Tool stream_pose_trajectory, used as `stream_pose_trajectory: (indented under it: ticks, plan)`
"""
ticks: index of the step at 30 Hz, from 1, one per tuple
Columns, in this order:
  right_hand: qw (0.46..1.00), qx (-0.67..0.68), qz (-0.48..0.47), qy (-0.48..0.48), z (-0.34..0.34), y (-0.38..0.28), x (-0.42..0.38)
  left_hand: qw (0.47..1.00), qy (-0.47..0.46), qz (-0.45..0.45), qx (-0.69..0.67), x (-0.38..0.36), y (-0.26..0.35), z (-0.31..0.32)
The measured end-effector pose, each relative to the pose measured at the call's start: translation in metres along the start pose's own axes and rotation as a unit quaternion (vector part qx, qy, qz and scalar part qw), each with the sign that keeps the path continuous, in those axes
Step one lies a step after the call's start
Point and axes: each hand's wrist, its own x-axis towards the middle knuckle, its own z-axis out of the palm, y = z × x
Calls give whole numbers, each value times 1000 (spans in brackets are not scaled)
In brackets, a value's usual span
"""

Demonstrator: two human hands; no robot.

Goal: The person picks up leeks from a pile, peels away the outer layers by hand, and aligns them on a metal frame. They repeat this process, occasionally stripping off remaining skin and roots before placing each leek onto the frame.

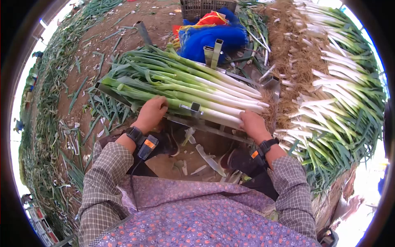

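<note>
A bundle of leeks (197, 88) lies side by side in a metal rack (214, 131), green leaves to the left and white, rooted ends to the right. My left hand (153, 112) is closed at the near edge of the bundle, on the green part of the closest leek; its fingertips are partly hidden. Farther right, my right hand (253, 123) grips the white end of that near leek, close to the roots. Between my hands, a short metal post (193, 108) of the rack stands against the stalks.
To the right runs a long heap of leeks (341, 109), roots facing the rack. Behind the rack lie blue netting (218, 39), red and yellow material (212, 19) and a dark crate (205, 9). Cut leaves (41, 123) cover the ground at left. Scraps (210, 160) lie below the rack.
</note>
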Motion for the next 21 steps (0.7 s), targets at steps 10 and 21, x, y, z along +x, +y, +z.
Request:
stream_pose_trajectory:
  ticks: [10, 21]
  plan:
    - [998, -40, 52, -10, 22, 1, -9, 982, 28, 93, 160, 33, 3, 27]
    - [997, -22, 9, 77, 20, 19, -10, 990, 10, 69, 121, 38, 2, 25]
